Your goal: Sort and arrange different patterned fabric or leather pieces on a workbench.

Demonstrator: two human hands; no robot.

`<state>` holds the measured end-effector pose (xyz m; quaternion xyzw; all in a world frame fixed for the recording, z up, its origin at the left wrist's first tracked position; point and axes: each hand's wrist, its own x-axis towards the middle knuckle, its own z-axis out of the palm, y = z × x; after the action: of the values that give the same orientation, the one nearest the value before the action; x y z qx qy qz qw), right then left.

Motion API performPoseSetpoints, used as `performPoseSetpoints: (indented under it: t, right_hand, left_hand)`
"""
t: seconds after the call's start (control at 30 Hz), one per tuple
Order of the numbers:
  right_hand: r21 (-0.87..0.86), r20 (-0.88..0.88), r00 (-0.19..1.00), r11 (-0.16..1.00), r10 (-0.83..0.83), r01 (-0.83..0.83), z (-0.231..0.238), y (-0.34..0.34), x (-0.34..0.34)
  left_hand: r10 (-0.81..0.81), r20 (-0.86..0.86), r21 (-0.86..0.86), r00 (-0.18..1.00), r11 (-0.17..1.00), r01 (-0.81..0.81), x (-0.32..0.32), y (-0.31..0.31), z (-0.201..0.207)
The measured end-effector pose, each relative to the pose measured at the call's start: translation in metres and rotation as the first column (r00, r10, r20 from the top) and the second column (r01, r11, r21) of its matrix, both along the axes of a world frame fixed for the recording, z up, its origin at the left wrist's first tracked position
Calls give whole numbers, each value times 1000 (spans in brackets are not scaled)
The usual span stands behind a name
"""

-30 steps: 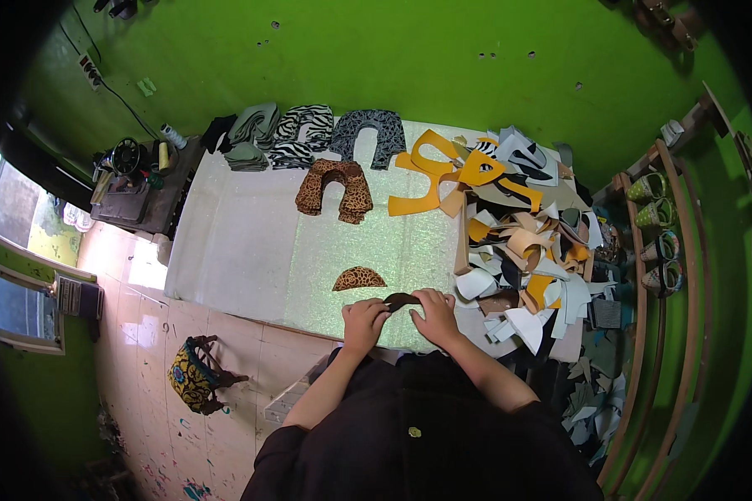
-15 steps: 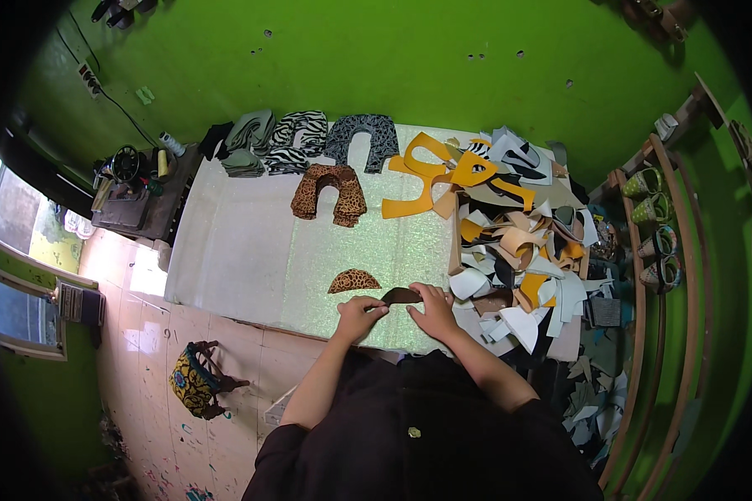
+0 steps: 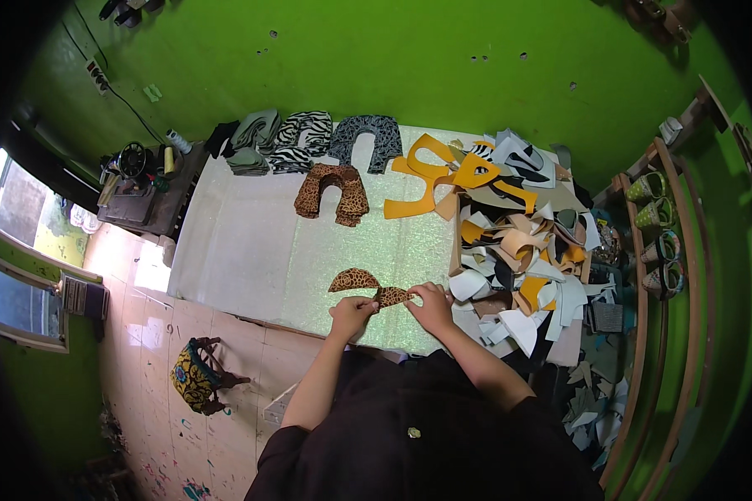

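Currently, the leopard-print piece (image 3: 395, 296) spans both hands at the 6 o'clock side of the bench (image 3: 234, 250). Fingers of the left hand (image 3: 353, 316) are pinched on its 9 o'clock end; fingers of the right hand (image 3: 432, 307) are pinched on its 3 o'clock end. A half-moon piece (image 3: 353, 280) lies at 10 o'clock of it. Being thin, the held piece should prove light, pliable and hard to break. Grip both ends, thumb opposing fingers; an unsupported middle may sag.

Patterned stool (image 3: 193, 380) on tiled floor (image 3: 146, 380), shoes (image 3: 648, 189) on wooden rack (image 3: 640, 288), power strip (image 3: 96, 77) on green wall (image 3: 393, 67)
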<state>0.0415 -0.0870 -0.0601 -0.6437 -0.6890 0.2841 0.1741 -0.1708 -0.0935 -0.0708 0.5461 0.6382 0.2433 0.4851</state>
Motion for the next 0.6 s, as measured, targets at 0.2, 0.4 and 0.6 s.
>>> performPoseSetpoints:
  t: [0.2,0.4,0.6]
  right_hand:
    - [-7,49,999,1000,3,-3,2,2,-5]
    - [-60,88,996,998,-26,31,8,2,-12]
    - [-126,120,991,989,-65,80,10,6,-17]
  left_hand:
    - [10,20,5,1000,1000,-10,0,-1,-5]
    - [-14,-47,7,999,1000,14,0,-2,2]
    - [-5,-130,18,992,1000,7,7,-4,25]
